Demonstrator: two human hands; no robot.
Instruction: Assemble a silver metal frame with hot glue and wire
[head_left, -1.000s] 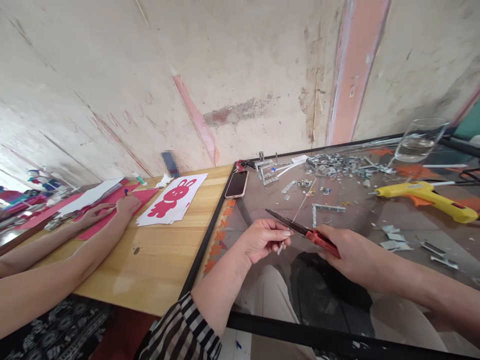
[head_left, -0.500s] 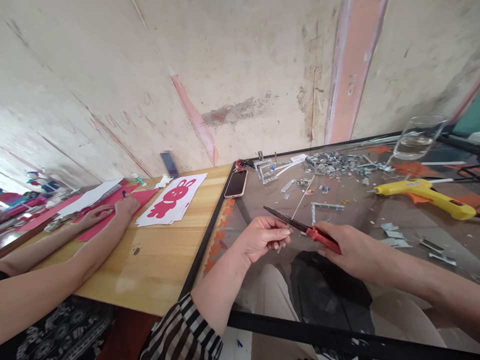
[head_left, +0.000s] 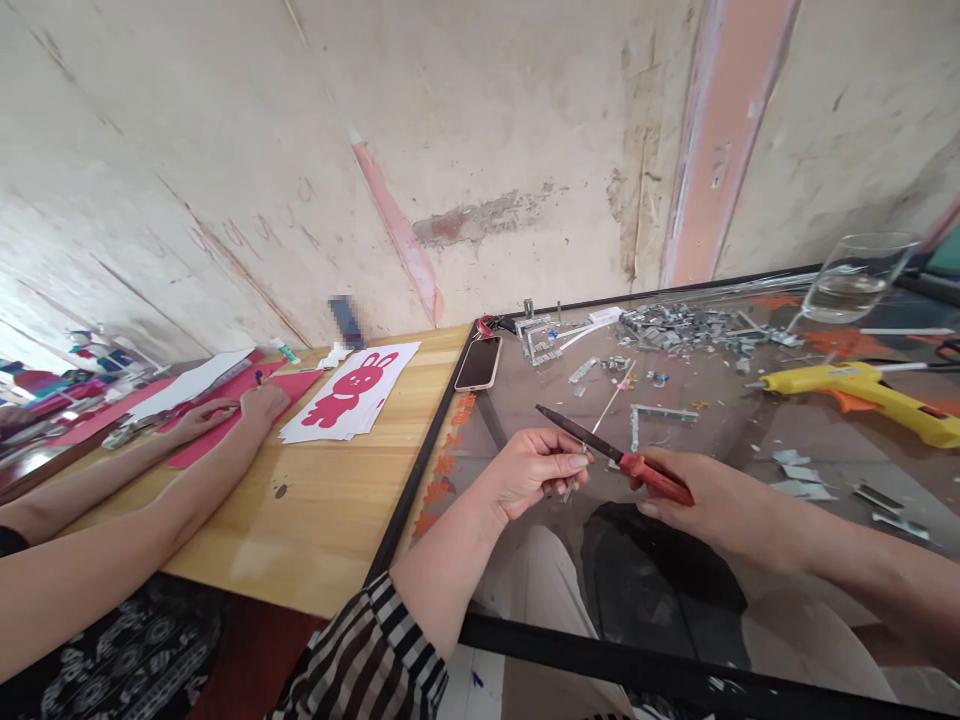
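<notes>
Pinched between the left hand's [head_left: 534, 472] thumb and fingers, a thin pale strip [head_left: 613, 397] slants upward, right of the frame's centre. The right hand [head_left: 694, 505] wraps around the red-handled scissors [head_left: 654, 482], their dark blades meeting the strip. Above lies a heap of silvery pieces [head_left: 671, 328]; at right, a yellow glue gun [head_left: 855, 383]. Left of centre, a paper with a red rabbit [head_left: 352, 393] rests on a wooden table [head_left: 330, 540].

Dark glass table [head_left: 525, 560] with metal scraps [head_left: 675, 328], phone [head_left: 478, 364], yellow glue gun [head_left: 862, 392], water glass [head_left: 855, 285].
</notes>
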